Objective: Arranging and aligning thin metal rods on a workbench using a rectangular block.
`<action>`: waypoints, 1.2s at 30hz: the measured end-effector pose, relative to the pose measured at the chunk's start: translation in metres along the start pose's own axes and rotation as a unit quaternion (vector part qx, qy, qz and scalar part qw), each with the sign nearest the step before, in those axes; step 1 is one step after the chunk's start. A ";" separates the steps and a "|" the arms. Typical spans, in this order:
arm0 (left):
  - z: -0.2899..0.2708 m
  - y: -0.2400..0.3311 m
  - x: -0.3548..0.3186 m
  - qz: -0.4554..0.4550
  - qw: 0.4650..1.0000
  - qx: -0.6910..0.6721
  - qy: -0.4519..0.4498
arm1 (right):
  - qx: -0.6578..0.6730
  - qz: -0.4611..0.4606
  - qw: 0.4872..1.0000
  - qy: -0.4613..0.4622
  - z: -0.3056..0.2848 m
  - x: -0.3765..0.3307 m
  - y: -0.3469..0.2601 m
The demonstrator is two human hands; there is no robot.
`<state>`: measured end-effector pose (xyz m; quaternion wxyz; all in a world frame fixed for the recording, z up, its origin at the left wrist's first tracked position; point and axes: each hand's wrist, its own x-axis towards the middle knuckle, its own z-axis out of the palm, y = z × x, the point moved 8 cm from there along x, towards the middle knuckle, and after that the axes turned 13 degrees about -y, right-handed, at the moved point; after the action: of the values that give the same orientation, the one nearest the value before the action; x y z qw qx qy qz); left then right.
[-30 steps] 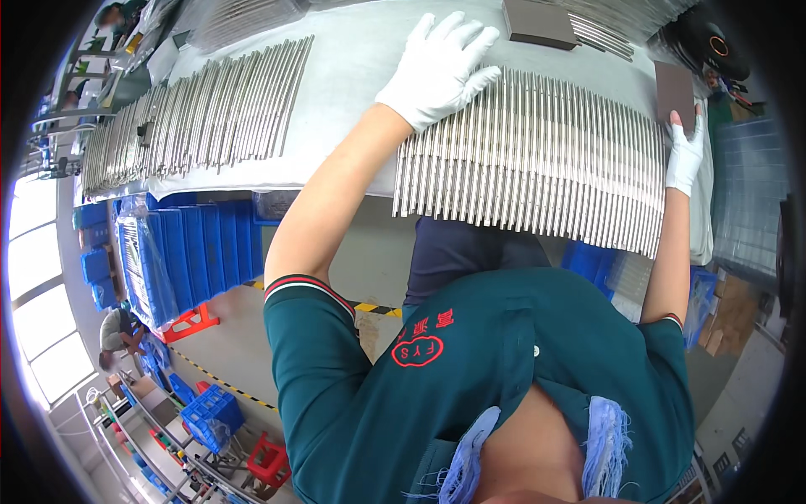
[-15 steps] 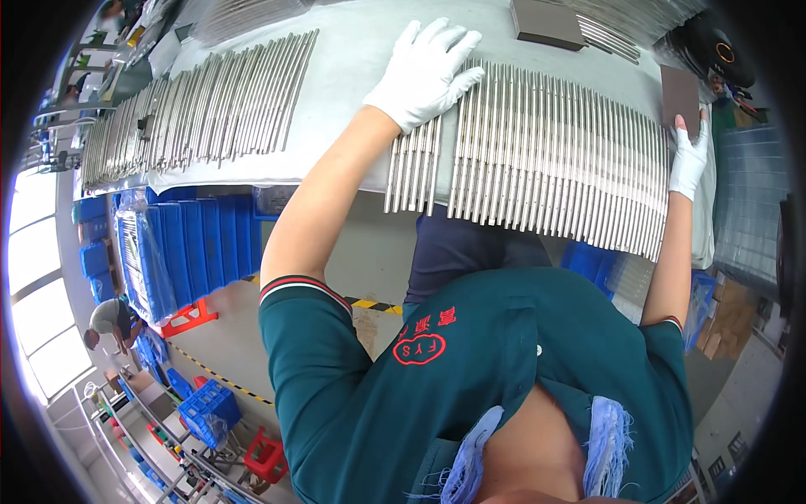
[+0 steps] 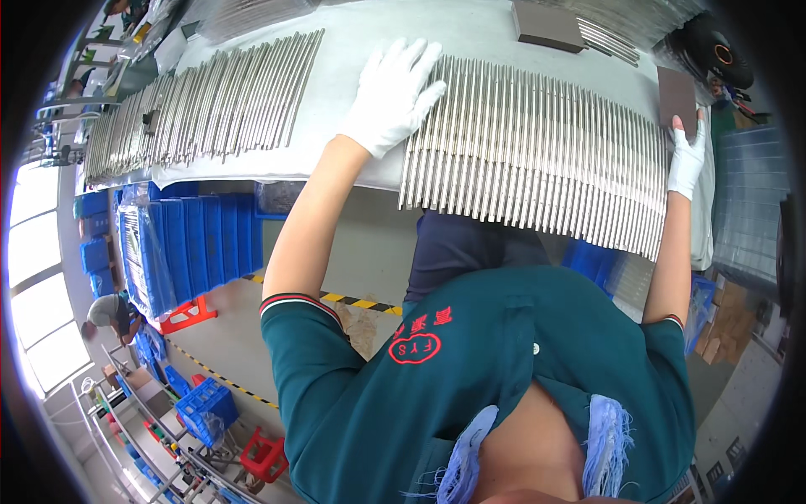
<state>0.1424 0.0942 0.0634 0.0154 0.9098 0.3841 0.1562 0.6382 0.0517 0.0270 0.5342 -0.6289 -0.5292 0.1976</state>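
A row of slim silver metal rods (image 3: 529, 151) lies side by side on the white-covered table in front of me, their near ends over its edge. My left hand (image 3: 393, 99), in a white glove, rests at the row's left end. Its fingers are stretched out and apart, and the thumb touches the end rods. At the row's right end my gloved right hand (image 3: 688, 160) grips a flat dark brown block (image 3: 677, 97), which stands beside the rods. Bare fingertips show on that hand; its other fingers are partly hidden behind the block.
Another spread of rods (image 3: 227, 105) covers the table's left side, with a small black piece (image 3: 149, 123) on it. A second brown block (image 3: 547, 27) and a few rods (image 3: 606, 40) lie at the back. Blue crates (image 3: 206, 244) are stacked below. A person (image 3: 109, 312) bends down far left.
My left hand has moved left and a little nearer. The gap between the small left group of rods and the main row has gone; they now form one row. My right hand stays put.
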 end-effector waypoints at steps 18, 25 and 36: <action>0.004 0.001 -0.027 -0.031 0.995 0.049 -0.083 | -0.025 -0.011 1.000 -0.009 0.003 0.003 0.000; -0.027 -0.002 -0.044 -0.067 0.986 0.146 -0.046 | 0.012 -0.003 1.000 -0.013 0.007 0.003 0.003; -0.012 0.077 -0.109 -0.044 0.995 0.026 -0.085 | 0.003 -0.092 0.980 -0.177 0.096 -0.032 -0.121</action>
<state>0.1207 -0.0383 0.0564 0.0311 0.9021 0.4252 0.0671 0.4931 0.0518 0.0900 0.4498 -0.5310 -0.6702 0.2580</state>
